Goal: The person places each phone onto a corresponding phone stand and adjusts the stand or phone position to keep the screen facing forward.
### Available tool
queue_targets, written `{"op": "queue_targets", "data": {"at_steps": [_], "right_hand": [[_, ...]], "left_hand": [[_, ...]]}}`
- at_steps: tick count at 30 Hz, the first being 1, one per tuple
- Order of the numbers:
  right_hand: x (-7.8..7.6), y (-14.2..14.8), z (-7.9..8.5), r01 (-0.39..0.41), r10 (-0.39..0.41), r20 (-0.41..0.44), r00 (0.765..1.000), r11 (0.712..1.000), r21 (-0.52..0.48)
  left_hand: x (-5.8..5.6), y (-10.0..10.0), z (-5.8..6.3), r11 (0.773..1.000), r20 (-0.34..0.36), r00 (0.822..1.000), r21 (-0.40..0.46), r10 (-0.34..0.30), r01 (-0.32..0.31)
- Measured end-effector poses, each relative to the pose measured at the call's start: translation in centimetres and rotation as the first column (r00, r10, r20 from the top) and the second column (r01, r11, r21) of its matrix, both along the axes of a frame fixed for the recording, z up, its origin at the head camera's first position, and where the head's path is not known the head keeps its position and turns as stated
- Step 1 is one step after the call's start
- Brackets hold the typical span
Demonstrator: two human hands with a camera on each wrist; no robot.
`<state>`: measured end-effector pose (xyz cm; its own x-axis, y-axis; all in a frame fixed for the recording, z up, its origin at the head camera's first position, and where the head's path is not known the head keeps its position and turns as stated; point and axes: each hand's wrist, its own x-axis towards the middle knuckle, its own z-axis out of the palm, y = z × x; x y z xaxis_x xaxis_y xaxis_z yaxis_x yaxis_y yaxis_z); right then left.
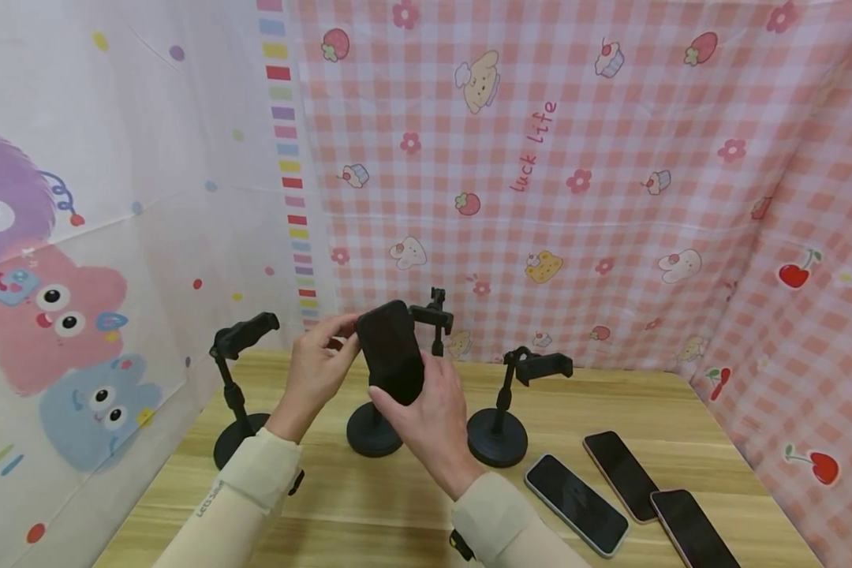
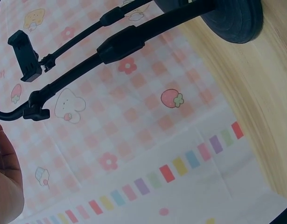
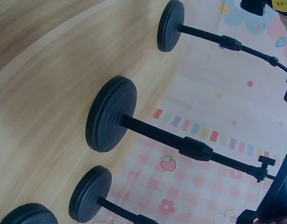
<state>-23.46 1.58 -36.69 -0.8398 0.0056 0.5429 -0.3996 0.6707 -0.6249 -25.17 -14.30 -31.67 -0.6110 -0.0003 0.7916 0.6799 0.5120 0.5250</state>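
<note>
above the round base of the middle stand [image 1: 373, 435], a dark phone [image 1: 390, 351] is held tilted, screen toward the head camera. the right hand [image 1: 435, 418] grasps its lower part, thumb over the lower left edge, fingers at the right side. the left hand [image 1: 315, 377] has bent fingers at the phone's upper left edge; whether they clasp it or something behind it, i cannot tell. a back stand [image 1: 431, 318] shows just right of the phone, between a left stand [image 1: 234, 397] and a right stand [image 1: 497, 442]. on the wooden table [image 1: 376, 509], a pale-rimmed phone [image 1: 577, 505] lies beside two dark-screened phones [image 1: 621, 476].
</note>
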Motion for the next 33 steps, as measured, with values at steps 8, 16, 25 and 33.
{"op": "queue_targets", "data": {"at_steps": [8,16,25,33], "right_hand": [[-0.3,-0.6,0.7,-0.028,0.027,-0.019,0.999,0.999,-0.032],[-0.6,-1.2,1.1,-0.043,0.043,0.008,0.999,0.997,-0.070],[-0.9,-1.7,1.2,-0.017,0.021,0.041,0.999,0.994,-0.109],[-1.3,-2.1,1.7,-0.018,0.033,0.082,0.996,0.985,-0.170]], "left_hand": [[0.0,0.1,0.0,1.000,0.002,1.000,0.008,0.012,-0.012],[0.3,0.2,0.1,1.000,0.010,1.000,-0.003,0.015,-0.015],[-1.0,-0.5,-1.2,1.000,0.033,0.999,-0.021,-0.008,0.009],[-2.3,-1.3,-2.1,0.998,0.063,0.997,-0.054,-0.038,0.042]]}}
